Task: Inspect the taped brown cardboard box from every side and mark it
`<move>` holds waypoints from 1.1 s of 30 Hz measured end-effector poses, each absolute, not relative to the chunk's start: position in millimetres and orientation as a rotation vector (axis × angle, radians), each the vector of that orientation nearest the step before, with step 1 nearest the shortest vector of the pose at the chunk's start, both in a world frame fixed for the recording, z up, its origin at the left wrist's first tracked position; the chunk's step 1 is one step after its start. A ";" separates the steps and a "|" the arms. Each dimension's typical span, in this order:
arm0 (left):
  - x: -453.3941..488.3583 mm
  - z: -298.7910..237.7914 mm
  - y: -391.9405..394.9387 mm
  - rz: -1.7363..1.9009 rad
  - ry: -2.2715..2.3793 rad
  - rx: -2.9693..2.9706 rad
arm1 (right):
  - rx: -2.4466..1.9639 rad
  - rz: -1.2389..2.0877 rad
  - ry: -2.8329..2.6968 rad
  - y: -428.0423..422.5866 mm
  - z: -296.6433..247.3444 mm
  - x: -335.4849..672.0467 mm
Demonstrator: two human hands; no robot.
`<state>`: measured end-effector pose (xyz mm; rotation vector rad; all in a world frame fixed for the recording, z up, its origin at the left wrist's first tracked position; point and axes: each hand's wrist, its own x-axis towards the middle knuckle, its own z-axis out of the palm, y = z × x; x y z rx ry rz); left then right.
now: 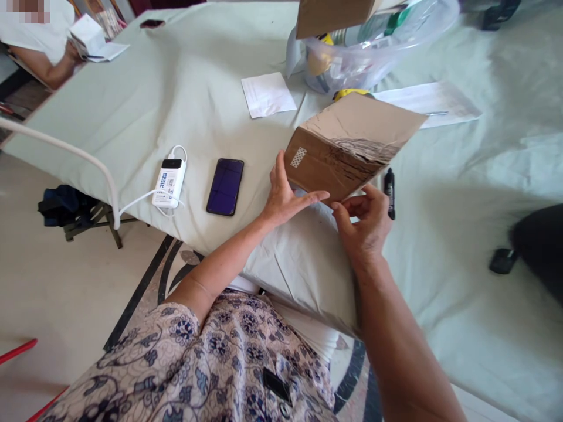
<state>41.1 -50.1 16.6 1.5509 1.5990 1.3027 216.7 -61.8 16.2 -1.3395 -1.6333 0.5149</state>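
Observation:
A folded piece of brown cardboard (358,126) is held tilted above the table's near edge. Dark scribbled lines run along its fold, and a small checkered sticker shows on its left panel. My left hand (284,196) grips the cardboard's lower left side, thumb stretched along the bottom edge and fingers up the left edge. At the lower right corner, my right hand (365,223) pinches the bottom edge between thumb and curled fingers. A black marker (389,193) lies on the cloth just right of my right hand.
On the green tablecloth (193,105) lie a phone (225,186), a white power bank (169,183) with a cable, and papers (268,95). A clear plastic basket (352,64) of items stands at the back. Another person (39,41) sits far left; a dark object (539,246) is at right.

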 end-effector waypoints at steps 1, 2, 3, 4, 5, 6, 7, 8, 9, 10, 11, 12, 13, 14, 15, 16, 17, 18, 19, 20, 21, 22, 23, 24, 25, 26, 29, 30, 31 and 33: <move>41.6 17.0 -50.8 1.301 1.599 1.572 | -1.338 0.507 -1.628 -62.5 16.1 215.7; 41.7 18.0 -51.4 1.300 1.607 1.598 | -1.334 0.501 -1.628 -63.1 16.0 214.7; 41.5 19.4 -51.7 1.297 1.623 1.625 | -1.329 0.496 -1.633 -63.8 15.8 213.7; 41.0 21.0 -51.8 1.292 1.647 1.649 | -1.327 0.494 -1.642 -64.4 15.5 212.6; 40.3 22.6 -51.7 1.281 1.676 1.666 | -1.325 0.496 -1.651 -65.0 15.2 211.3; 39.6 23.9 -51.4 1.266 1.707 1.677 | -1.320 0.500 -1.657 -65.6 14.9 209.9; 39.1 24.8 -51.1 1.248 1.739 1.681 | -1.314 0.507 -1.661 -66.3 14.7 208.4; 38.6 25.3 -50.9 1.232 1.769 1.682 | -1.312 0.510 -1.662 -66.9 14.4 206.9; 38.4 25.4 -50.6 1.218 1.793 1.683 | -1.313 0.511 -1.664 -67.6 14.2 205.4; 38.4 25.2 -50.5 1.210 1.810 1.682 | -1.316 0.504 -1.663 -68.2 14.0 203.9; 38.5 24.7 -50.4 1.207 1.820 1.683 | -1.321 0.492 -1.664 -68.7 13.8 202.7; 38.6 24.3 -50.4 1.208 1.821 1.685 | -1.328 0.479 -1.666 -69.1 13.7 201.7; 38.7 23.9 -50.4 1.211 1.817 1.688 | -1.336 0.466 -1.668 -69.4 13.5 201.0; 38.8 23.8 -50.5 1.215 1.809 1.695 | -1.343 0.460 -1.672 -69.5 13.3 200.5; 38.8 24.0 -50.6 1.217 1.799 1.706 | -1.347 0.456 -1.677 -69.6 13.0 200.2; 38.8 24.6 -50.7 1.216 1.790 1.720 | -1.352 0.454 -1.682 -69.5 12.7 200.1; 38.7 25.4 -50.9 1.210 1.785 1.733 | -1.357 0.453 -1.686 -69.4 12.2 200.0; 38.8 26.3 -51.2 1.199 1.787 1.744 | -1.362 0.453 -1.690 -69.3 11.7 199.9; 38.9 27.3 -51.5 1.185 1.795 1.751 | -1.367 0.453 -1.692 -69.2 11.1 199.9; 39.2 28.2 -51.9 1.168 1.808 1.754 | -1.372 0.452 -1.694 -69.3 10.5 199.8; 39.7 28.9 -52.4 1.152 1.824 1.754 | -1.378 0.453 -1.697 -69.4 9.9 199.6; 40.3 29.3 -52.9 1.139 1.839 1.752 | -1.383 0.456 -1.702 -69.7 9.2 199.4; 40.9 29.4 -53.4 1.129 1.852 1.753 | -1.384 0.458 -1.709 -70.1 8.6 199.1; 41.5 29.3 -53.8 1.125 1.861 1.755 | -1.381 0.461 -1.717 -70.4 7.9 198.8; 42.0 28.9 -54.1 1.125 1.866 1.756 | -1.374 0.465 -1.726 -70.6 7.1 198.6; 42.4 28.3 -54.3 1.129 1.868 1.757 | -1.362 0.469 -1.734 -70.6 6.1 198.4; 42.3 25.5 -53.4 1.168 1.861 1.749 | -1.293 0.495 -1.755 -68.9 2.3 198.2; 42.0 24.2 -52.6 1.194 1.854 1.746 | -1.266 0.506 -1.763 -67.8 1.0 198.4; 41.6 22.8 -51.7 1.226 1.844 1.747 | -1.245 0.512 -1.770 -66.5 -0.1 198.8; 40.8 19.6 -49.4 1.304 1.811 1.757 | -1.223 0.501 -1.772 -64.2 -1.0 200.0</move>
